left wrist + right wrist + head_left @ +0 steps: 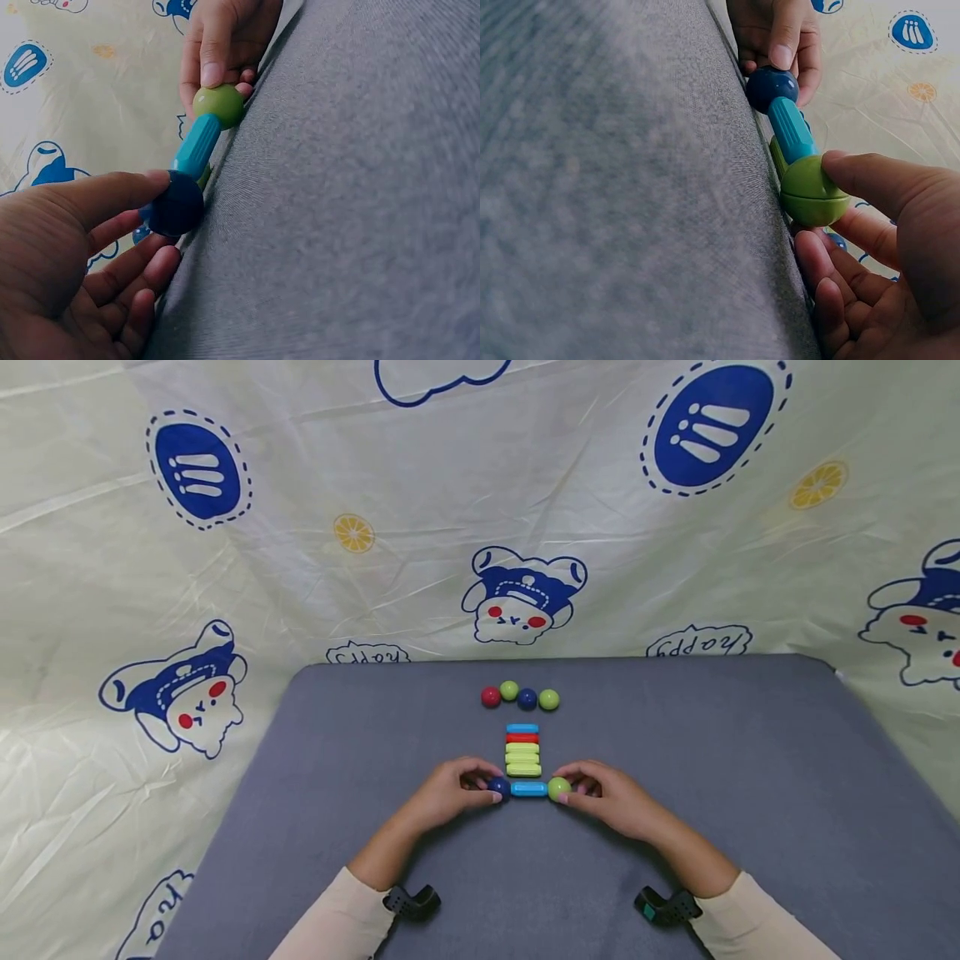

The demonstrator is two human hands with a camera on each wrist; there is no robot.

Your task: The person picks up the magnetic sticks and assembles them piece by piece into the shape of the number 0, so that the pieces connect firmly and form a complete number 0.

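My left hand (452, 792) pinches a dark blue ball (177, 204) between thumb and fingers. On the other side my right hand (611, 797) pinches a green ball (814, 192) that has a seam round it. Between the two balls runs a light blue ribbed rod (528, 789), one ball at each end, lying level over the grey table. Just beyond it lies a stack-like row of short rods: several yellow-green rods (522, 760), a red rod (522, 738) and a light blue rod (522, 727), side by side.
Behind the rods sit a red ball (491, 697), a green ball (509, 690), another dark blue ball (527, 699) and another green ball (549, 699). The grey cloth-covered table (337, 735) ends against a printed curtain (420, 585). Black bands (412, 903) are on both wrists.
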